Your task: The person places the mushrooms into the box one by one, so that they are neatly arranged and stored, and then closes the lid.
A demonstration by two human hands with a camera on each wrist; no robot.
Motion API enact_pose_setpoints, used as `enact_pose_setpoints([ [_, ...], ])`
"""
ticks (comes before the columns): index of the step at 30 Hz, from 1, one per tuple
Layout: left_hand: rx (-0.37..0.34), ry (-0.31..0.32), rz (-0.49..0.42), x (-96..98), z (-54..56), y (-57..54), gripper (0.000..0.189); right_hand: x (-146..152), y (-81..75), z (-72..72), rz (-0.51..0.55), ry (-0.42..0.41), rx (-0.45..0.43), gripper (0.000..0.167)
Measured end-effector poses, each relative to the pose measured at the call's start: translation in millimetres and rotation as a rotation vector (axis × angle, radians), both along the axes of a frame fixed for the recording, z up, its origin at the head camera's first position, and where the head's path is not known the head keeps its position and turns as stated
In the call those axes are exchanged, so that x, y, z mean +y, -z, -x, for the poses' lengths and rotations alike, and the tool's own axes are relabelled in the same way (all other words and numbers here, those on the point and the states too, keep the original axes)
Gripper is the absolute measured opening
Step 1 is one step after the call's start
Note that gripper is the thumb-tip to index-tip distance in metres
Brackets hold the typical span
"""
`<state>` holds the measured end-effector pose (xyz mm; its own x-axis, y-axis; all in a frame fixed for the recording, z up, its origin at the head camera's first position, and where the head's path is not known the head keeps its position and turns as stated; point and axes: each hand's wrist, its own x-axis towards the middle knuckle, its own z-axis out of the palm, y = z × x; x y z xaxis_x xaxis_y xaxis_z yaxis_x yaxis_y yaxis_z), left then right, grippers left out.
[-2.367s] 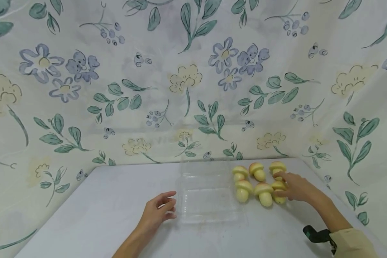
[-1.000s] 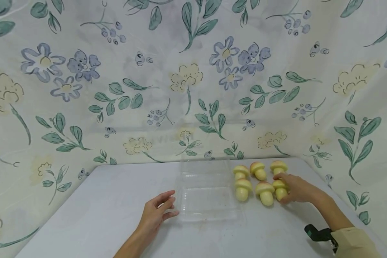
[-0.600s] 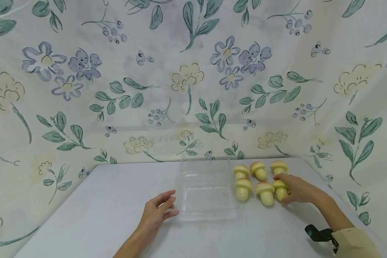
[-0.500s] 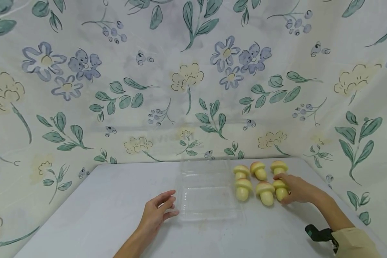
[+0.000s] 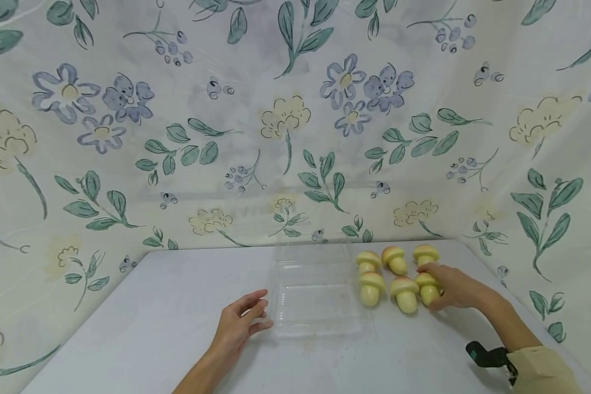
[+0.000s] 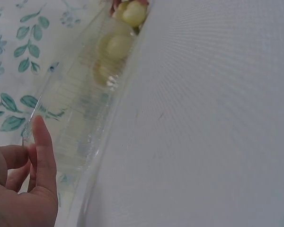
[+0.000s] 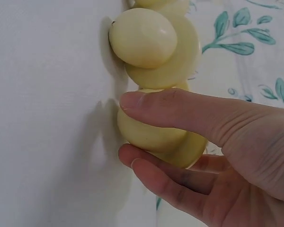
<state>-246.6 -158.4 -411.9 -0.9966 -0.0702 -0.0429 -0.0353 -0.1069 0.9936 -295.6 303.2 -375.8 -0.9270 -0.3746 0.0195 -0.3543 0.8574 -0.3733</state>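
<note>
My right hand (image 5: pixel 455 290) grips a pale yellow mushroom (image 5: pixel 428 290) in the front row, at its right end. In the right wrist view the thumb lies across its stem (image 7: pixel 154 132), with fingers curled beneath. Another mushroom (image 7: pixel 144 40) sits beside it. My left hand (image 5: pixel 236 323) rests with loosely bent fingers at the left edge of a clear plastic box (image 5: pixel 320 306). Seen from the left wrist, its thumb and fingers stand apart right at the box's see-through wall (image 6: pixel 80 137). Mushrooms show through the plastic there.
Several more mushrooms, such as the front-middle one (image 5: pixel 405 295) and the back-right one (image 5: pixel 426 254), lie in two rows right of the box. A white table (image 5: pixel 192 284) bears everything. Behind it hangs a flowered cloth (image 5: pixel 246 164).
Since the oldest frame, my right hand has moved its thumb lower round the front-right mushroom, which has turned slightly. The left hand's fingers have shifted slightly at the box edge.
</note>
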Motion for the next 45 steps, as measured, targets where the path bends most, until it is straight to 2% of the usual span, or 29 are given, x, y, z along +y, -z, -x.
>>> enact_pose_setpoints([
  [15, 0.006, 0.011, -0.023, -2.0, -0.8, 0.4, 0.040, 4, -9.4, -1.1, 0.060, -0.002, 0.066, 0.078],
  [22, 0.008, 0.006, -0.025, -1.5, 0.0, -0.5, 0.039, 1, -15.1, -1.9, 0.107, -0.004, 0.182, 0.078],
  [26, 0.008, 0.012, -0.018, -1.7, 0.3, -0.2, 0.040, -5, -18.1, -2.7, 0.143, -0.008, 0.216, 0.077],
  [36, -0.025, -0.002, -0.007, -1.8, 0.3, 0.7, 0.041, -22, -20.0, -6.5, 0.203, -0.072, 0.219, 0.077],
  [45, -0.022, -0.003, 0.001, -1.2, 0.0, -1.0, 0.040, -30, -24.4, -9.7, 0.236, -0.104, 0.222, 0.077],
])
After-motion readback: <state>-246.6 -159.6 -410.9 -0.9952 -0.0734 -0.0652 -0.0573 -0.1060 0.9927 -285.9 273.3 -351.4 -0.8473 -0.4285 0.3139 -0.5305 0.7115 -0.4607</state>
